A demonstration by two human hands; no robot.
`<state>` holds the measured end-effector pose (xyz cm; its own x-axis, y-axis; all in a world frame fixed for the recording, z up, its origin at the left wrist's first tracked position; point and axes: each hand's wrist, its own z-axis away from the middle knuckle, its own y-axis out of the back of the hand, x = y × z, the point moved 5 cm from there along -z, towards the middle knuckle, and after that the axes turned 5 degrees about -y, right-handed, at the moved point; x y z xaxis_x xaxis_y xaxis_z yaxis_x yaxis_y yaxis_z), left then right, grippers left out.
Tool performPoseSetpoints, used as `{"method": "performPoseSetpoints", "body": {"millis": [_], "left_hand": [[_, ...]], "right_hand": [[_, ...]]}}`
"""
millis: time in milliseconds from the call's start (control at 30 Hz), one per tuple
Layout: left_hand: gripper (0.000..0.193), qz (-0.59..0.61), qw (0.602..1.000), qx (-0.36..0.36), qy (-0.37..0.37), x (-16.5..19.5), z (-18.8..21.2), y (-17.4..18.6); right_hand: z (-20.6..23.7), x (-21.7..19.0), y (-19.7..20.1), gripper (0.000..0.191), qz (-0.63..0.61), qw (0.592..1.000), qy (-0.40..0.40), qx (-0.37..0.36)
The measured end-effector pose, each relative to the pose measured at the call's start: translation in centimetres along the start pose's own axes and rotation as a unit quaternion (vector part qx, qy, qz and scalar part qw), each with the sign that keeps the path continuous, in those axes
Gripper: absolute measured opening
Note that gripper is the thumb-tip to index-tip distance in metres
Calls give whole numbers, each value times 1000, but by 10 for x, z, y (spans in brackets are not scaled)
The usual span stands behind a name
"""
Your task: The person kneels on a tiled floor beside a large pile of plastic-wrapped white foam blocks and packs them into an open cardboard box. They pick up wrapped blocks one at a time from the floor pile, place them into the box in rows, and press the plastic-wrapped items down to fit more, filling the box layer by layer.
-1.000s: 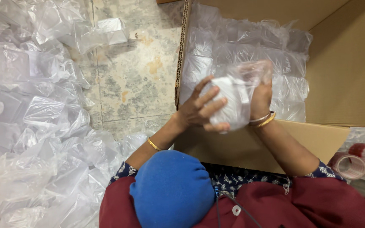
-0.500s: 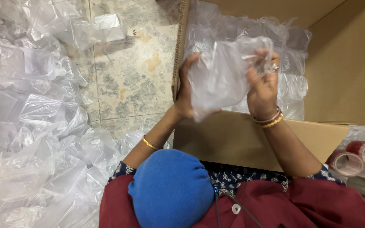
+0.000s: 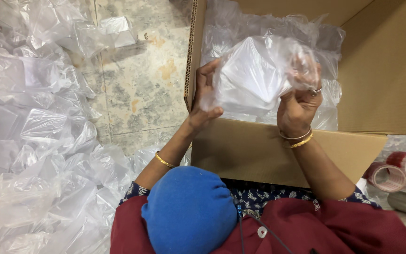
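Note:
Both my hands hold one clear plastic bag [image 3: 254, 75] with a white folded item inside, above an open cardboard box [image 3: 269, 150]. My left hand [image 3: 205, 96] grips the bag's left edge, thumb under it. My right hand [image 3: 299, 101] pinches the right side, fingers wrapped in the plastic; a ring and bangles show. Inside the box lie more clear bagged pieces [image 3: 325, 42].
A large heap of clear plastic bags [image 3: 29, 141] covers the floor at the left. Bare stone floor [image 3: 142, 89] shows between the heap and the box. Rolls of tape [image 3: 395, 171] lie at the right. A blue cap [image 3: 189, 211] fills the bottom centre.
The white bundle that my hands cupped low has been lifted and spread out; the bag now hangs wider and higher over the box.

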<state>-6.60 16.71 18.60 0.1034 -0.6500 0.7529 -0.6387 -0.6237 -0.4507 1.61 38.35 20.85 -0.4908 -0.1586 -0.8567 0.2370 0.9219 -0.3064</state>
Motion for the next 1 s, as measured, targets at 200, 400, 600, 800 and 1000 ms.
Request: {"method": "performPoseSetpoints", "body": {"millis": [200, 400, 600, 800, 1000], "left_hand": [[123, -107, 994, -26, 16, 5, -2, -4], [125, -209, 972, -101, -23, 13, -11, -10], [141, -321, 919, -221, -64, 19, -16, -33], [121, -353, 910, -214, -33, 20, -15, -39], [76, -312, 930, -189, -45, 17, -15, -31]], "right_hand": [[-2, -4, -16, 54, -93, 988, -96, -81], [1, -21, -35, 59, 57, 991, -91, -79], [-4, -8, -20, 43, -92, 980, -173, 27], [-6, 5, -1, 36, -125, 967, -222, 29], [3, 28, 12, 29, -241, 928, -259, 119]]}}
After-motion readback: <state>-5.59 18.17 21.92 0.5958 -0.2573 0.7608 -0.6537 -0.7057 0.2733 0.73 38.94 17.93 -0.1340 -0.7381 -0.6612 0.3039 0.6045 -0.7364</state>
